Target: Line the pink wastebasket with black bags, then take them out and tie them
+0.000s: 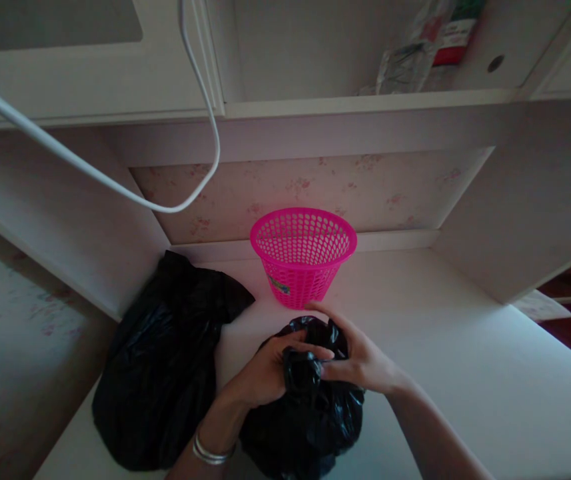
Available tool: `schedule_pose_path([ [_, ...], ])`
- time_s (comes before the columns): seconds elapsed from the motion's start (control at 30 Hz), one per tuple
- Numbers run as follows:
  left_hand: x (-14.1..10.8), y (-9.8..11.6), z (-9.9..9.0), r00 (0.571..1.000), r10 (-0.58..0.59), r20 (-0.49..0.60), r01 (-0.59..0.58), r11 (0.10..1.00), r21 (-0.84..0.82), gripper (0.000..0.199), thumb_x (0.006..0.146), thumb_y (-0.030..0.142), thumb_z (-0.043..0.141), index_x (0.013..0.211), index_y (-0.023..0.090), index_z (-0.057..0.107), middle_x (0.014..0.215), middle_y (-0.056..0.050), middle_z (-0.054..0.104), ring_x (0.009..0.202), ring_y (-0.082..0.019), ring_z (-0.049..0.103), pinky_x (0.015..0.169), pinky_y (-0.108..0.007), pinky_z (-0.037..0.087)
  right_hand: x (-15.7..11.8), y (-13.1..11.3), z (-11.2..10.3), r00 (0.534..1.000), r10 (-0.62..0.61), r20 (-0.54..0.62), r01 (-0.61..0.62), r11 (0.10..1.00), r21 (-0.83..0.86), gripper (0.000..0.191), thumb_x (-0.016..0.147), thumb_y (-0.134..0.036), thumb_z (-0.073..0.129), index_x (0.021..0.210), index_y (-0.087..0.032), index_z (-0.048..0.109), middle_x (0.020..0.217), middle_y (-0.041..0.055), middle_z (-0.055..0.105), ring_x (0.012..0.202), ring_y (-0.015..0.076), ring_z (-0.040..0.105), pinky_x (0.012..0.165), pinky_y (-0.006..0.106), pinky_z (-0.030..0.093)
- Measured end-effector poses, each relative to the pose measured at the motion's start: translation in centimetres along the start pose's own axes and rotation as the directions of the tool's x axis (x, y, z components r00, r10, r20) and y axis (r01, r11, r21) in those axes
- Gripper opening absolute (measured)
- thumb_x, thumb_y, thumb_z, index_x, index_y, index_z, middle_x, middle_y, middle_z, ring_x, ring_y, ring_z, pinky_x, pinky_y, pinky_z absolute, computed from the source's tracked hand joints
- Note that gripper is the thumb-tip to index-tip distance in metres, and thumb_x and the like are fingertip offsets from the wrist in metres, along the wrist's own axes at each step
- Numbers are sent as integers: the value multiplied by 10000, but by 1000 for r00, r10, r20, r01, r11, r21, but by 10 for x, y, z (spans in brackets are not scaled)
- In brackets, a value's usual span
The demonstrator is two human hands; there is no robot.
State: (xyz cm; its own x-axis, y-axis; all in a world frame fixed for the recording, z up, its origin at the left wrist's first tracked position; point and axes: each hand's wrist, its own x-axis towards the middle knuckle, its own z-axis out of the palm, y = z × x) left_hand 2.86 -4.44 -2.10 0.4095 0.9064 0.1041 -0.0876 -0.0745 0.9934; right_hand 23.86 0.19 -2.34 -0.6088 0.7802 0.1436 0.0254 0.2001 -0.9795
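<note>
Two forearms (430,420) slant inward from the bottom edge to a black plastic bag (310,433) at lower centre. The left hand (268,373), silver bangles (210,455) at its wrist, is clamped on the bag's bunched top. The right hand (360,360) lays its thumb there, one finger stretched toward the pink plastic basket (305,273) at centre; whether its other fingers grip, I cannot tell.

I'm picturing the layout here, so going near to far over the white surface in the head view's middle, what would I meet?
Black bag with left hand and right hand on it → pink mesh basket → floral back panel.
</note>
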Motion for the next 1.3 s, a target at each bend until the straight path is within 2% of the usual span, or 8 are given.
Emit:
schedule_pose_path([
  [0.07,-1,1,2,998,57,-11,-58,998,-38,154,871,280,792,1009,279,859,1088,-49,735,1078,-233,659,989,-347,466,-2,1,-8,993,-3,119,-14,990,140,674,769,-434,888,1382,-266,663,1427,104,664,1343,311,603,1182,492,428],
  [0.17,-2,2,2,997,76,-34,-76,997,-1,144,877,218,767,968,278,861,1037,-37,714,1033,-211,656,961,-327,470,-1,3,-11,998,59,-9,-56,980,192,326,885,-503,780,1085,-246,807,1185,79,771,1111,243,703,1010,391,536],
  [0.3,0,2,0,1000,-19,-20,20,997,81,182,879,207,739,1015,242,856,1033,-46,728,999,-207,673,992,-342,473,4,-3,-9,964,107,-242,-70,985,159,311,825,-518,824,885,-213,803,875,47,766,791,173,676,721,288,548],
  [0.6,7,9,-5,966,-159,202,155,987,36,371,856,212,750,1223,186,789,1070,-61,818,990,-235,732,1046,-424,519,20,-28,-13,917,-114,-383,79,991,-107,193,859,-420,775,890,-232,803,865,36,777,801,189,688,756,324,549],
  [0.73,5,2,-4,993,-99,-58,97,995,-28,427,901,422,761,1258,188,767,1209,-95,790,1096,-274,721,1060,-433,516,19,-32,-17,894,-167,-417,116,983,-145,200,908,-416,740,939,-223,781,879,42,776,828,199,707,783,335,561],
  [0.83,3,-10,-4,951,-112,-289,68,985,-159,577,942,621,661,1324,193,717,1299,-123,752,1176,-288,696,1098,-461,488,13,-30,-19,910,-202,-362,129,968,-216,204,970,-402,674,1003,-222,764,984,66,779,929,213,713,821,339,559],
  [1.13,8,-9,5,947,-174,-269,150,983,-105,560,840,616,778,1214,200,765,1054,-77,797,1028,-279,711,1059,-471,497,4,-29,-18,903,-98,-418,29,985,-169,262,972,-454,660,976,-202,730,747,16,697,608,140,625,560,254,522],
  [1.3,10,-2,13,914,-162,-372,79,970,-228,612,837,599,774,1286,188,712,1197,-112,781,1144,-303,701,1087,-468,483,-11,-61,-4,935,-168,-312,161,986,-48,207,935,-412,743,1005,-224,797,987,76,785,887,200,744,761,287,606],
])
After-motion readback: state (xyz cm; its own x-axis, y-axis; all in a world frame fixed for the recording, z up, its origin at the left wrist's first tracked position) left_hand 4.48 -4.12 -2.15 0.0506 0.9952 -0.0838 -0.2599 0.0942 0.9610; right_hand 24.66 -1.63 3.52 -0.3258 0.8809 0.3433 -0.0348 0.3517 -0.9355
